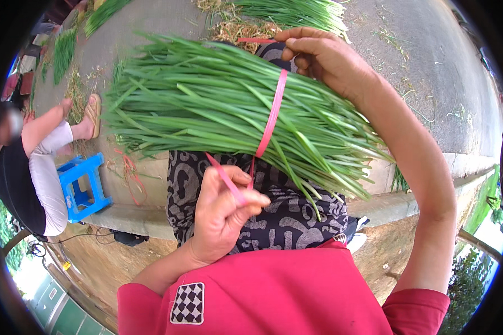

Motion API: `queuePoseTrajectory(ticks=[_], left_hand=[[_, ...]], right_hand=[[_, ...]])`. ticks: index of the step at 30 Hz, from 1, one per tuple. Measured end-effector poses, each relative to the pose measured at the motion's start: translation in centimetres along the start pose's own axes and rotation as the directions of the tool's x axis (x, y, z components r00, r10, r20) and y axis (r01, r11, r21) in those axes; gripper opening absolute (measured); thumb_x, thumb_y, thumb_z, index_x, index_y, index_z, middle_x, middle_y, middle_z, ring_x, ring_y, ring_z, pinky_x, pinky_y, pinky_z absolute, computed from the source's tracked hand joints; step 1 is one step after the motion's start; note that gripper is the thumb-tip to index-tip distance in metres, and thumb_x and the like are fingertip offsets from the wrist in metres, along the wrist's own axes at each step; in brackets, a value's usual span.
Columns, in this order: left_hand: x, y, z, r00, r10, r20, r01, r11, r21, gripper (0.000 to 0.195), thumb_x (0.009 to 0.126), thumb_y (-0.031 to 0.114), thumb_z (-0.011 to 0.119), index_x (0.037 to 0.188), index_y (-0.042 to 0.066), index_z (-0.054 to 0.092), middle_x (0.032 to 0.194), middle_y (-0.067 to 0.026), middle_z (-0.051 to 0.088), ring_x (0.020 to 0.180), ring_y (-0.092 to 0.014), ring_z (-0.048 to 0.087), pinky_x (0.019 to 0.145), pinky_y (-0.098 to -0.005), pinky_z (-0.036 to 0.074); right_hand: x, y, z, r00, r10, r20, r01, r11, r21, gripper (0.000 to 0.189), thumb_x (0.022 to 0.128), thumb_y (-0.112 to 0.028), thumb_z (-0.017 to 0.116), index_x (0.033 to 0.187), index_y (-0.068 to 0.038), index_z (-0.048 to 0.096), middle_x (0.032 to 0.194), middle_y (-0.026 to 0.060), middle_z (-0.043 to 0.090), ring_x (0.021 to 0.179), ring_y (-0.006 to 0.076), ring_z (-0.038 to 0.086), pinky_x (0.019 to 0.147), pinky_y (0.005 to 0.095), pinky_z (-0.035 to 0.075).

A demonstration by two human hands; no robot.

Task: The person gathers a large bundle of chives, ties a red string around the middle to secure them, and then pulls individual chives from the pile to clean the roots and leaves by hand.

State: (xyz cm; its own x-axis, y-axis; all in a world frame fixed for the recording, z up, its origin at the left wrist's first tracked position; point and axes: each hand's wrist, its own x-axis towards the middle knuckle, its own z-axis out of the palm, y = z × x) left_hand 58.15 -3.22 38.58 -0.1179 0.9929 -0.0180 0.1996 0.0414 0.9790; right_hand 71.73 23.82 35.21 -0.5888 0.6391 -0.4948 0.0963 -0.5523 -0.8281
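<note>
A thick bundle of garlic chives (201, 104) lies across my lap on dark patterned trousers (251, 226). Its leaf tips point left and its pale cut ends point right. Around the bundle, right of its middle, runs a flat pink plastic strip (273, 113). My left hand (226, 205) grips one end of the strip at the near side, and the strip crosses over its fingers. Beyond the bundle, my right hand (318, 58) pinches a red end of strip between thumb and fingers. Whether that end belongs to the strip around the bundle is hidden.
Further chives (293, 14) and dry trimmings (243, 31) lie on the pavement ahead. To the left are a blue plastic stool (84, 186), loose red strips (132, 178) and a seated person (29, 167). A concrete kerb (142, 222) runs beneath me.
</note>
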Motion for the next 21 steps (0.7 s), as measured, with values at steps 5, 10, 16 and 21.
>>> queuePoseTrajectory(ticks=[5,10,16,21], left_hand=[[0.6,0.2,-2.4,0.914,0.313,0.259,-0.369,0.907,0.205,0.022,0.071,0.001,0.073,0.092,0.008,0.072,0.097,-0.0071,0.066,0.086,-0.023,0.066,0.088,-0.0407,0.049],[-1.7,0.5,-3.4,0.967,-0.056,0.250,0.081,0.993,-0.091,0.038,0.070,-0.007,0.074,0.104,0.008,0.071,0.123,-0.0157,0.057,0.100,-0.029,0.065,0.089,-0.0375,0.051],[-0.4,0.4,-5.1,0.885,0.209,0.416,-0.195,0.978,-0.075,0.040,0.086,0.007,0.067,0.125,0.008,0.056,0.099,-0.0149,0.066,0.070,-0.020,0.066,0.089,-0.0500,0.048],[-2.0,3.0,-5.0,0.908,-0.184,0.377,0.180,0.983,0.044,0.035,0.071,0.020,0.081,0.103,0.013,0.071,0.118,-0.0151,0.062,0.111,-0.025,0.059,0.104,-0.0490,0.039]], right_hand=[[-0.2,0.3,-0.3,0.999,0.035,0.019,-0.037,0.989,0.146,0.024,0.093,-0.007,0.053,0.116,-0.003,0.056,0.079,0.0028,0.064,0.061,0.0080,0.054,0.058,0.0223,0.050],[-1.6,0.3,1.0,0.999,0.045,0.022,-0.048,0.981,0.186,0.028,0.094,-0.007,0.050,0.120,-0.001,0.055,0.078,0.0025,0.063,0.062,0.0077,0.053,0.061,0.0221,0.049],[-2.4,0.4,1.6,0.999,0.038,-0.001,-0.037,0.978,0.204,0.028,0.094,-0.009,0.049,0.121,-0.001,0.055,0.079,0.0028,0.062,0.065,0.0079,0.052,0.062,0.0228,0.046],[-2.1,0.9,1.4,1.000,0.013,-0.006,-0.011,0.975,0.222,0.026,0.094,-0.009,0.051,0.119,-0.001,0.054,0.082,0.0041,0.063,0.066,0.0091,0.052,0.063,0.0248,0.048]])
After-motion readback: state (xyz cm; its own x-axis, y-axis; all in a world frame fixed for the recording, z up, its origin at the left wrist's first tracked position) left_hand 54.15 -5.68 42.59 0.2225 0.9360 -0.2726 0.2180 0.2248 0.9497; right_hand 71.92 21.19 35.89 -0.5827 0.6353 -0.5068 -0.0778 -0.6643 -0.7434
